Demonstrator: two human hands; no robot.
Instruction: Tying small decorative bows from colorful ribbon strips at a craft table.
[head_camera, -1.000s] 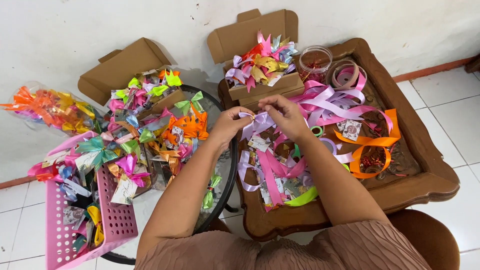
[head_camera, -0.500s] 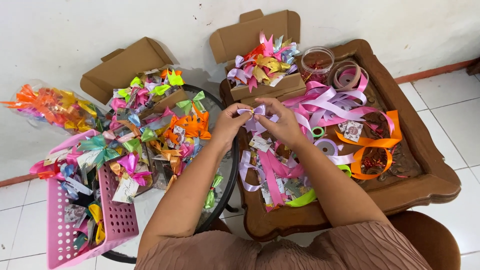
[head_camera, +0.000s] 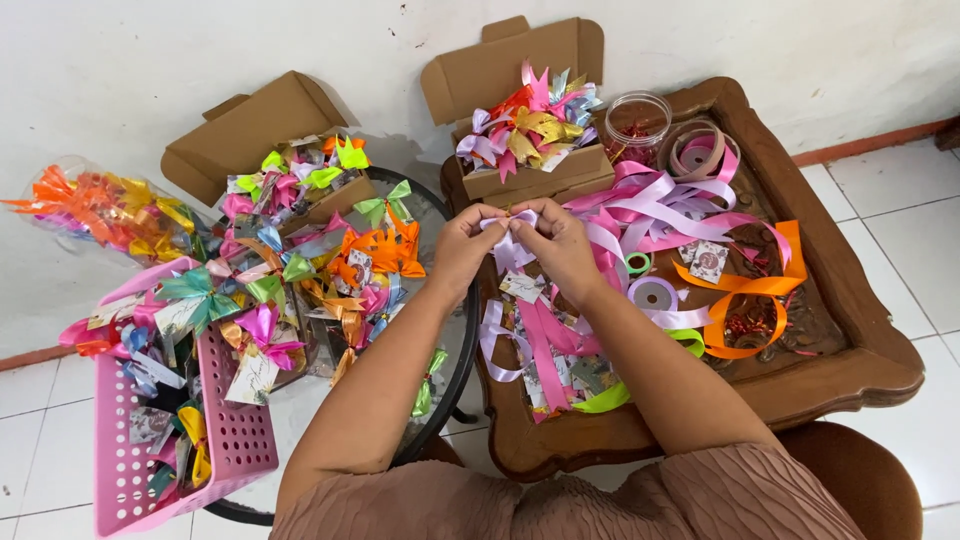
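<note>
We pinch a lilac ribbon (head_camera: 512, 232) between both hands — left hand (head_camera: 462, 245), right hand (head_camera: 560, 245), fingertips clamped on it — above the wooden table (head_camera: 860, 350).

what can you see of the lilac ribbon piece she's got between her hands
The lilac ribbon piece is a narrow, glossy strip, folded into small loops. The left hand and right hand pinch it from either side, above the wooden table. A tail hangs down towards the loose ribbons.
</note>
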